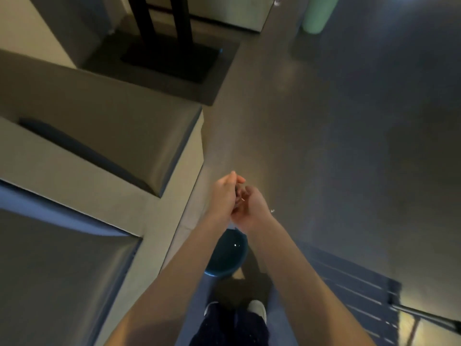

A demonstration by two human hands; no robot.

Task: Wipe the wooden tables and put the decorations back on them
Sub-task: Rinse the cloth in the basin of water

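Both bare arms are reaching forward and down over the grey floor (324, 136), and the two hands are meeting in the middle of the view. The left hand (225, 193) is lying with its fingers fairly straight, pressed against the right hand (249, 208), whose fingers are curling inward toward it — something small and dark may be sitting between them, but the blur is making it impossible to tell what, or whether either hand is truly gripping it. Below the wrists, a dark blue bowl (225, 255) is resting on the floor, just ahead of the person's white shoes (258, 309). To the left, cushioned benches (119, 136) with grey seats are running along the aisle, and a black table base (172, 58) is standing beyond them — the wooden tabletop itself is not showing. A pale green cylinder (318, 15) is standing at the far right.
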